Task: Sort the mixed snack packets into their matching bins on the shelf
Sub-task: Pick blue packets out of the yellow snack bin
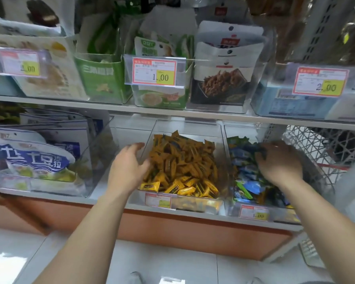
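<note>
While both arms reach out to the low shelf (111, 198), three clear bins sit on it in a row. Far left, the left bin (99, 140) holds big blue and white bags (35, 158). Next to it is a bare bit of shelf.

Then comes the left grip (129, 162). It is at the left wall of the middle bin (187, 122). Its fingers are spread and loose, and it holds nothing. The thumb points at the yellow packets (184, 160) and is right at the edge of the pile. The other fingers are up by the bin wall.

The middle bin is heaped with the yellow packets. A small price tag (158, 200) is stuck on its front.

Just beside it stands the right bin (225, 140). It is full of blue and green packets (246, 181), and a few yellow ones show low in the front.

The right grip (279, 160) is down on top of this pile, palm down. Its fingers bend over some dark packets at the back. I cannot tell if they pinch one or just rest on them.

Far right, a white basket (307, 140) stands just beside the right bin.
</note>
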